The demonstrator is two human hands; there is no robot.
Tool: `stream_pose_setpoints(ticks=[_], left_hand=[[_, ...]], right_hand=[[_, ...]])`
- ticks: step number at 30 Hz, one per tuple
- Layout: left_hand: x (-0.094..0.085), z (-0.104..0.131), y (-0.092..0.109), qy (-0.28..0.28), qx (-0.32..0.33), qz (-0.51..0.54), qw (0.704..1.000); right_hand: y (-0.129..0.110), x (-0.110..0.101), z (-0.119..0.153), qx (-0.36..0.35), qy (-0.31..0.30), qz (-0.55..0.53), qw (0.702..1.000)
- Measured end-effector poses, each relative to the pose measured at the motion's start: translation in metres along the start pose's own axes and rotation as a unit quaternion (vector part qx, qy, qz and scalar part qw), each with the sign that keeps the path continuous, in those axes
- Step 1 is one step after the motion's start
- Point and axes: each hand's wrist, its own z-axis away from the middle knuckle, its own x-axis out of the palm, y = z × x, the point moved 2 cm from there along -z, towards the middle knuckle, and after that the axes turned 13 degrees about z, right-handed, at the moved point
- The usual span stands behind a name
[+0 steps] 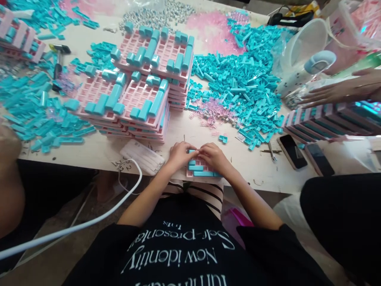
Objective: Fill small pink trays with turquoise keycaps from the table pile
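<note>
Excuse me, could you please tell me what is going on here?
A person's left hand and right hand are over a pink frame, partly covered with blue pieces, at the table edge. Stacked frames stand ahead to the left; a loose blue pile lies ahead to the right. What the fingertips hold is hidden.

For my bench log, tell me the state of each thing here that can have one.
Pink tray: partly covered with blue pieces
Left hand: fingers bent, over the tray
Right hand: fingers bent, over the tray
Front pink stack: blue pieces on top
Rear pink stack: likewise
Loose blue pieces: heaped
Hammer: lying down
Two phones: lying flat
</note>
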Motion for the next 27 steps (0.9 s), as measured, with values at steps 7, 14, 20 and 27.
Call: stream_pose_setpoints(ticks=[7, 14, 20, 27], left_hand=[[0.001, 0.002, 0.005, 0.003, -0.024, -0.019, 1.000], [0.004, 0.004, 0.004, 0.007, -0.017, -0.043, 0.999], [0.001, -0.002, 0.006, -0.009, -0.041, -0.019, 0.999], [0.005, -0.002, 0.004, 0.022, -0.057, -0.003, 0.998]], right_hand=[[-0.002, -0.003, -0.001, 0.006, -0.003, 0.081, 0.997], [-0.007, -0.002, -0.001, 0.025, -0.023, 0.132, 0.991], [0.000, -0.011, -0.013, 0.014, -0.094, 0.114, 0.989], [-0.006, -0.012, -0.013, 0.055, -0.121, 0.156, 0.979]])
